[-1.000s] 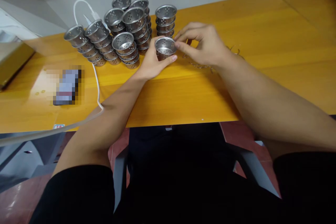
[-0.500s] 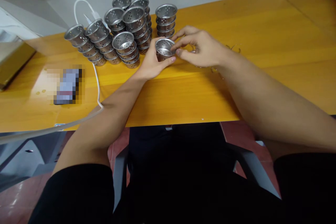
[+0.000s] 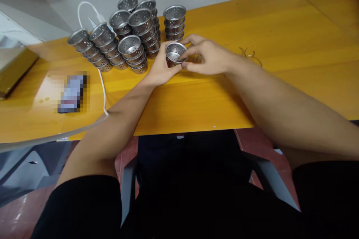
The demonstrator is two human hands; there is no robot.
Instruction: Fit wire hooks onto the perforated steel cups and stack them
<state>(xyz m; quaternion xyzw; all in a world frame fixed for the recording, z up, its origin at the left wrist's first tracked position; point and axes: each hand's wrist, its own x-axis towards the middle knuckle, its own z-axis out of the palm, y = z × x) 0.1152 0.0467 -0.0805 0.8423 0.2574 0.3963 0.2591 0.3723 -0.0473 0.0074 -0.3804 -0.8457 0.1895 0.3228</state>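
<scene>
My left hand (image 3: 162,68) is wrapped round the side of a small perforated metal cup (image 3: 174,59) and holds it upright with its mouth facing up. At the cup's right rim is my right hand (image 3: 207,56), thumb on the outside and a fingertip reaching over the edge to the inside. Those fingers are closed on the rim; whether a thin wire is also between them I cannot make out. A fine bright line shows inside the cup. Beneath my right hand lie a few thin curved wires, partly hidden, and more curved wires (image 3: 249,53) rest beyond my wrist.
Several stacks of perforated metal cups (image 3: 131,46) stand at the back left, with a separate stack (image 3: 174,22) just behind my hands. A blurred-out phone (image 3: 73,93) lies on the wooden table (image 3: 190,112). A white cable (image 3: 103,89) runs past my left forearm. A box (image 3: 15,69) sits far left.
My right hand has shifted slightly left and closed in on the rim of the cup. My left hand keeps its hold. The whole view has moved a little.
</scene>
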